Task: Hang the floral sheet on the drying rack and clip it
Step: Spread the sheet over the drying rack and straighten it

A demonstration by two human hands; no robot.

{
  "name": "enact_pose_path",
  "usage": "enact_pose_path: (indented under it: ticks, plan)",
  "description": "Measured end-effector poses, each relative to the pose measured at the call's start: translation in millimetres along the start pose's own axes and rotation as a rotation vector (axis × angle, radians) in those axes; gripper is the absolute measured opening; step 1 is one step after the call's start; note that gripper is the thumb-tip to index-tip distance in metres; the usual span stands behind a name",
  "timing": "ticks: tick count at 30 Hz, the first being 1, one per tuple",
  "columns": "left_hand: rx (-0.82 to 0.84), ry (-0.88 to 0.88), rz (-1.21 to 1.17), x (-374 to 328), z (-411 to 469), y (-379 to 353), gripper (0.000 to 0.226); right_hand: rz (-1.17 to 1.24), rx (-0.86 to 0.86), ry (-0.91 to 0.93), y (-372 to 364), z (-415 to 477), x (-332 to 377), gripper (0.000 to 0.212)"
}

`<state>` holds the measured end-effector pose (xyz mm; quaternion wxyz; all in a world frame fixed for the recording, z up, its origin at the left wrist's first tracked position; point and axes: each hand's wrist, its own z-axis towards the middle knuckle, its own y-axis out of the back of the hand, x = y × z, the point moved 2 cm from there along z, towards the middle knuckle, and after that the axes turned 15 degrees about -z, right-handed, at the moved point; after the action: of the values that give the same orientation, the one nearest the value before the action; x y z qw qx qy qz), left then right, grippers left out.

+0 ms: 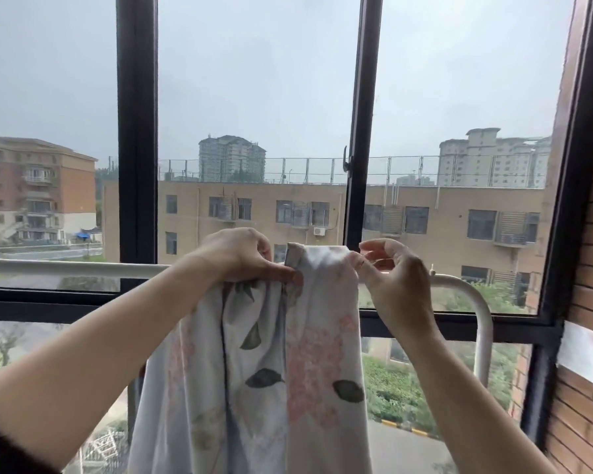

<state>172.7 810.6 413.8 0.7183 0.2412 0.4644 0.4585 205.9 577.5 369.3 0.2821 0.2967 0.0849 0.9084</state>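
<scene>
Head view, floral sheet point(302, 336) draped over drying rack point(65, 268) — pinched between left hand point(235, 256), right hand point(396, 275)

Two hands up, left hand point(235, 254) and right hand point(396, 271); one floral sheet point(288, 354), one drying rack point(65, 266), one paper note point(582, 357).

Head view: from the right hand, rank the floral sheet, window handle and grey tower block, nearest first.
1. floral sheet, pinched by the right hand.
2. window handle, above on the frame.
3. grey tower block, far outside, leftward.
</scene>
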Motion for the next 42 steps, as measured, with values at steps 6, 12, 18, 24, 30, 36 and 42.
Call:
enact_pose_path:
  ticks: [6, 12, 18, 24, 30, 36, 42]
  plan:
    - [0.015, -0.024, 0.006, 2, 8, -3, 0.095, -0.039, 0.229, -0.221, -3, -76, -39, 0.042]
    - [0.049, -0.057, 0.017, 2, 0, 2, 0.08, -0.033, 0.451, -0.329, -22, -130, -63, 0.048]
    - [0.06, -0.072, 0.049, -6, -10, 4, 0.072, -0.079, 0.478, -0.28, -34, -169, -58, 0.028]
    - [0.083, -0.098, 0.081, -7, -16, 8, 0.075, -0.091, 0.515, -0.351, -48, -177, -62, 0.053]
    - [0.089, -0.097, 0.072, -1, -13, 10, 0.074, 0.284, 0.499, -0.387, -40, -184, -58, 0.032]
    - [0.096, -0.09, 0.016, 0, -11, 13, 0.074, 0.432, 0.356, -0.209, 6, -119, -19, 0.012]
    - [0.037, -0.098, -0.025, 5, -8, 13, 0.083, 0.433, 0.299, -0.21, 27, -39, 4, 0.021]
